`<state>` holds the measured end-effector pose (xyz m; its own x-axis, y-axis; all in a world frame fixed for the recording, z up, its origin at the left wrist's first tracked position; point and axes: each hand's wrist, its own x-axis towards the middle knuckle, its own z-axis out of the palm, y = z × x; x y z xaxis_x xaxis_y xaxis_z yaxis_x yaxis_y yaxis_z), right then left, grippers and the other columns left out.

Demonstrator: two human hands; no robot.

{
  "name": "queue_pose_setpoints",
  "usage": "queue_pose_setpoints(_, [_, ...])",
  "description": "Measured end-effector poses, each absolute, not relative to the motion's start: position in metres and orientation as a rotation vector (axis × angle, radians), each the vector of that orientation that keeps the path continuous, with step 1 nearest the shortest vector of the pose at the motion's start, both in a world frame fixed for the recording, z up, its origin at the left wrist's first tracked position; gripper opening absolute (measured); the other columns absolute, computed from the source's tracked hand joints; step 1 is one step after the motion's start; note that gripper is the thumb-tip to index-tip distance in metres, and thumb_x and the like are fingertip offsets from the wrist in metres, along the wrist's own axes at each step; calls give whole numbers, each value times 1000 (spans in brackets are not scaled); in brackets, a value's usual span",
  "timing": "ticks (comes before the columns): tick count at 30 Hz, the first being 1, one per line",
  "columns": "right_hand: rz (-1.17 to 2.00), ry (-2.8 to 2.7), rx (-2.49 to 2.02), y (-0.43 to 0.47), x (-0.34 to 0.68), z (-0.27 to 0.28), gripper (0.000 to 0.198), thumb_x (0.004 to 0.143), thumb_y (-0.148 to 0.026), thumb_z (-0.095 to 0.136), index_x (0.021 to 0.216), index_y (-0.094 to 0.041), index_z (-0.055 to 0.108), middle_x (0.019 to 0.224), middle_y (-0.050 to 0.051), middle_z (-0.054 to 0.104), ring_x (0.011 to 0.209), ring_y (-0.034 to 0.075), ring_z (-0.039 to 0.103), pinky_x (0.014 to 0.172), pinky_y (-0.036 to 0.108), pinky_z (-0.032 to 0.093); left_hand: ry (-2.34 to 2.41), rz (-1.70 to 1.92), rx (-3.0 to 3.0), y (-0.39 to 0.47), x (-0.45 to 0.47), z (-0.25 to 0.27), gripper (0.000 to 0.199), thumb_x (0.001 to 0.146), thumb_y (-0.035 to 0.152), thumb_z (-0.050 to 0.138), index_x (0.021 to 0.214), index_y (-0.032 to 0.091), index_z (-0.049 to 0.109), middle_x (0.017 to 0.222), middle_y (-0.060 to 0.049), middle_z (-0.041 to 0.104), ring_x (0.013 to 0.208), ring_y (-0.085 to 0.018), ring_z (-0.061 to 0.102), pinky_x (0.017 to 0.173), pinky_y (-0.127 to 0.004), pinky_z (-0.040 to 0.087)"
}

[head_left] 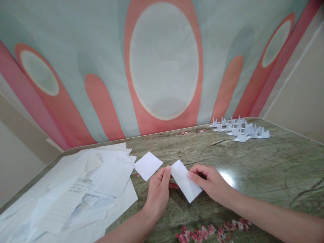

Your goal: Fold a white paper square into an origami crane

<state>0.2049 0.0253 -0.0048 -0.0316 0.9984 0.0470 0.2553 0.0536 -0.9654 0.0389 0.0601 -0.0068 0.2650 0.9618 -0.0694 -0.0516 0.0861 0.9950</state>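
Between my two hands is a folded white sheet of paper (186,182), a narrow rectangle tilted above the table. My left hand (160,189) pinches its left edge between thumb and fingers. On the opposite long edge, my right hand (209,182) grips it, thumb on top and fingertips behind the paper. Just left of it a square white paper (149,165) lies flat on the table, turned like a diamond. The undersides of the fingers are partly hidden by the sheet.
A large loose pile of white papers (108,175), some printed, covers the table's left side. Several folded paper figures (240,130) stand at the back right. The wood-patterned table (273,168) meets a patterned wall covering (164,125) behind.
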Motion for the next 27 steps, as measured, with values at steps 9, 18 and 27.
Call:
queue_pose_setpoints(9, [1017, -1330, -1375, 31, 212, -11, 28, 81, -41, 52, 73, -15, 62, 61, -2, 54, 55, 11, 44, 50, 21, 34, 812, 1120, 1336, 57, 41, -13, 40, 79, 21, 60, 114, 20, 41, 103, -6, 57, 96, -17, 55, 83, -29, 46])
queue_pose_setpoints(18, [1009, -1286, -1359, 32, 212, -13, 30, 80, -43, 52, 77, -16, 64, 65, -1, 58, 57, 12, 48, 51, 21, 37, 796, 1047, 1363, 52, 43, -13, 49, 74, 14, 62, 118, 21, 40, 99, -6, 57, 84, -15, 58, 76, -28, 48])
queue_pose_setpoints(27, [992, -1302, -1349, 30, 211, -8, 31, 84, -41, 47, 71, -16, 60, 62, -2, 52, 57, 11, 43, 50, 21, 33, 878, 1003, 1378, 55, 43, -15, 49, 72, 15, 64, 117, 17, 45, 105, -10, 59, 96, -22, 58, 82, -34, 49])
